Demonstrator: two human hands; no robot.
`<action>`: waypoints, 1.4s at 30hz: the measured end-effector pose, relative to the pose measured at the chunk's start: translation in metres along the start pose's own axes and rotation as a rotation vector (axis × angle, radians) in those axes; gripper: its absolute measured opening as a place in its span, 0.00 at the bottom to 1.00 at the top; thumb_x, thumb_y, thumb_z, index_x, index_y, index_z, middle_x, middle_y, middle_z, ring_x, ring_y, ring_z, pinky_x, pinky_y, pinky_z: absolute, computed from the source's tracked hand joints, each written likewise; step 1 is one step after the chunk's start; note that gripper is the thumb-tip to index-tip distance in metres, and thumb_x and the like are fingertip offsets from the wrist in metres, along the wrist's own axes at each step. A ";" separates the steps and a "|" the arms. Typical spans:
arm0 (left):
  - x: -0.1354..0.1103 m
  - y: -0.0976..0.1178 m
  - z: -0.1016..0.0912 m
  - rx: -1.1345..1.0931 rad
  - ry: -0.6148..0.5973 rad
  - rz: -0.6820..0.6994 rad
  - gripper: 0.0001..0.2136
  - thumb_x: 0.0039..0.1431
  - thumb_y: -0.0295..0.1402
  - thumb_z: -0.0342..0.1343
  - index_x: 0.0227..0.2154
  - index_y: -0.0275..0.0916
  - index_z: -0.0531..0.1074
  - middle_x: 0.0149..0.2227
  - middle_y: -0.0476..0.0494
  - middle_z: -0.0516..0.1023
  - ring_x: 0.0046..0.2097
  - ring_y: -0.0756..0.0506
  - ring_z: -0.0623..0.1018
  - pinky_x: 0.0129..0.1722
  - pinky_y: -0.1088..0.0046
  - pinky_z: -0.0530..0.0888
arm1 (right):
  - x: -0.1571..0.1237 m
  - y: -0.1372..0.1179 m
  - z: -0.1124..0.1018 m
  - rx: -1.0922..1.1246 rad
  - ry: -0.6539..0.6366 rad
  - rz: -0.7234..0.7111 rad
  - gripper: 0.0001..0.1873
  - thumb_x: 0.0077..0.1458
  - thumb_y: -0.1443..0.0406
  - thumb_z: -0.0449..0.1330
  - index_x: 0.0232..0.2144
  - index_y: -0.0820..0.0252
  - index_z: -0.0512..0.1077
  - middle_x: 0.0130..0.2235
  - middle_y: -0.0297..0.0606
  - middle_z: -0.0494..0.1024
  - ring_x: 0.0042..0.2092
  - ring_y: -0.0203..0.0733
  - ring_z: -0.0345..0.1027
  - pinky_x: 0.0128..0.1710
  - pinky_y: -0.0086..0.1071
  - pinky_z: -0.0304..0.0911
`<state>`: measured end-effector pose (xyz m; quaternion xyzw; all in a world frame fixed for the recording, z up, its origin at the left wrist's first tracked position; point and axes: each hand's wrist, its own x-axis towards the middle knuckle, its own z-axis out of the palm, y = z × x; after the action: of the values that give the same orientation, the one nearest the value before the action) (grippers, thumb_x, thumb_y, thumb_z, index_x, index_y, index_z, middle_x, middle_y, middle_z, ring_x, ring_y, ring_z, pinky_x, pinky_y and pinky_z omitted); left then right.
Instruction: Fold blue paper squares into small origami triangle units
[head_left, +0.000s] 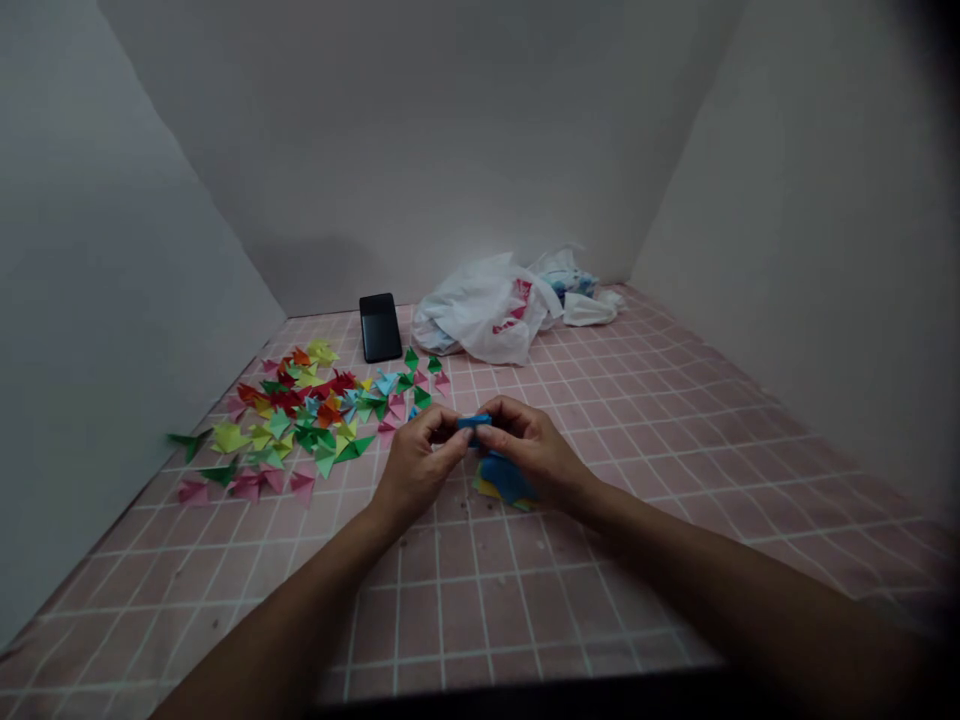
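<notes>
Between my two hands is a small folded piece of blue paper point(473, 422), held above the table. My left hand point(421, 452) pinches its left end between thumb and fingers. On the other end, the thumb and fingers of my right hand point(534, 448) are closed in the same way. Below my right hand lies a small stack of paper sheets point(504, 480), blue on top with yellow edges showing; the hand covers part of it. To the left spreads a pile of folded paper cranes point(300, 410) in red, green, yellow, pink, orange and light blue.
A black phone point(380, 328) lies behind the cranes. White plastic bags point(487, 305) with red print sit at the back, and a blue-and-white package point(566, 275) is beside them. A pink checked cloth point(675, 440) covers the table, with pale walls on three sides.
</notes>
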<state>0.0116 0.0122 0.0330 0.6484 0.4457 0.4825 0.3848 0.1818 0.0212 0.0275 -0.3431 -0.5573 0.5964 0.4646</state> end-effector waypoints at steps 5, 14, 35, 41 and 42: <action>0.000 -0.006 0.001 -0.053 -0.088 -0.086 0.07 0.55 0.37 0.61 0.29 0.38 0.75 0.29 0.46 0.77 0.32 0.47 0.74 0.32 0.72 0.70 | 0.002 0.001 -0.002 -0.056 0.069 -0.033 0.13 0.50 0.57 0.67 0.25 0.58 0.70 0.24 0.30 0.70 0.27 0.34 0.62 0.29 0.29 0.59; 0.002 -0.007 -0.001 -0.162 -0.099 -0.174 0.10 0.55 0.39 0.62 0.26 0.37 0.74 0.24 0.50 0.74 0.27 0.50 0.71 0.29 0.74 0.67 | -0.001 -0.002 -0.003 -0.098 0.097 0.006 0.17 0.52 0.56 0.66 0.21 0.59 0.68 0.21 0.31 0.70 0.24 0.33 0.59 0.24 0.28 0.55; 0.004 -0.005 -0.006 -0.082 -0.193 -0.221 0.13 0.56 0.42 0.59 0.24 0.38 0.68 0.21 0.53 0.69 0.24 0.52 0.68 0.26 0.76 0.65 | 0.000 -0.002 -0.003 -0.242 0.087 0.047 0.17 0.55 0.55 0.61 0.21 0.58 0.66 0.18 0.29 0.69 0.20 0.32 0.60 0.21 0.26 0.58; 0.005 -0.008 -0.004 -0.185 -0.220 -0.242 0.12 0.54 0.41 0.61 0.26 0.37 0.70 0.25 0.52 0.71 0.27 0.52 0.70 0.29 0.75 0.67 | 0.000 -0.002 -0.003 -0.371 0.048 -0.026 0.16 0.58 0.58 0.58 0.21 0.58 0.65 0.19 0.30 0.69 0.21 0.33 0.61 0.22 0.26 0.59; 0.005 -0.008 -0.003 -0.207 -0.226 -0.241 0.12 0.54 0.41 0.61 0.27 0.36 0.70 0.25 0.52 0.71 0.27 0.52 0.70 0.29 0.75 0.67 | -0.001 -0.002 -0.002 -0.392 0.036 -0.042 0.16 0.58 0.59 0.58 0.20 0.57 0.64 0.19 0.30 0.69 0.21 0.33 0.61 0.22 0.26 0.58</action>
<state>0.0074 0.0195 0.0272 0.5973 0.4219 0.4005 0.5521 0.1846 0.0211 0.0292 -0.4261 -0.6615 0.4604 0.4110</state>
